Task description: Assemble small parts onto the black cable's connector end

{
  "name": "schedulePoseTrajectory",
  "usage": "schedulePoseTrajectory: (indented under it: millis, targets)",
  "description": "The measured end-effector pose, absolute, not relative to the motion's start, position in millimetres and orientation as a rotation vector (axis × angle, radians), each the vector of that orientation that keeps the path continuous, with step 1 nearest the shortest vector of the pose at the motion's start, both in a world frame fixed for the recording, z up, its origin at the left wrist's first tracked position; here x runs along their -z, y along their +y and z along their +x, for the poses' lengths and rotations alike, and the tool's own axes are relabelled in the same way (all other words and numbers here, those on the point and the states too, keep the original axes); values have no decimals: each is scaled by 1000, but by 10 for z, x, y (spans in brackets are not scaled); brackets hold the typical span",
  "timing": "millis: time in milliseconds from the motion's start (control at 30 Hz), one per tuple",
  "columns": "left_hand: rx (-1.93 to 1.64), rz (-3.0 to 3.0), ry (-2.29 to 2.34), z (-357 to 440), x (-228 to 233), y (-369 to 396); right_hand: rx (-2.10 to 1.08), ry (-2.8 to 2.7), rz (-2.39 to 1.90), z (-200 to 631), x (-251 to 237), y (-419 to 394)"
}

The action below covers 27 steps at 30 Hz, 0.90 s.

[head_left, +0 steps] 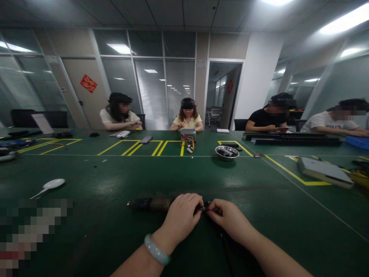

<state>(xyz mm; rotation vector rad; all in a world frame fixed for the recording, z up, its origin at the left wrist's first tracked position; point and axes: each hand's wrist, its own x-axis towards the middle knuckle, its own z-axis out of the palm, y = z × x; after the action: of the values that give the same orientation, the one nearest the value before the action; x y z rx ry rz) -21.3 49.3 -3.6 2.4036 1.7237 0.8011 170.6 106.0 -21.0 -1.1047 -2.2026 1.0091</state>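
My left hand point(182, 216), with a pale green bangle on its wrist, grips the near end of a dark cylindrical tool point(150, 203) that lies across the green table point(115, 231). My right hand point(229, 219) meets it fingertip to fingertip, pinching a small dark part point(204, 209) at that end of the tool. A black cable point(227, 246) trails from there toward me, partly hidden under my right forearm. What exactly the small part is cannot be made out.
A metal bowl point(226, 152) with dark parts stands mid-table. A white spoon-shaped object point(52, 184) lies at left, a grey flat device point(324, 171) at right. Several seated people work along the far and right sides. Yellow tape lines mark the table.
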Motion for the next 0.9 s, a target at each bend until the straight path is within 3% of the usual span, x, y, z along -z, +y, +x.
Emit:
schedulePoseTrajectory:
  millis: [900]
  targets:
    - [-839,2474,1657,-225,-3,469,-1003,-2286,-1122,1701,178,1067]
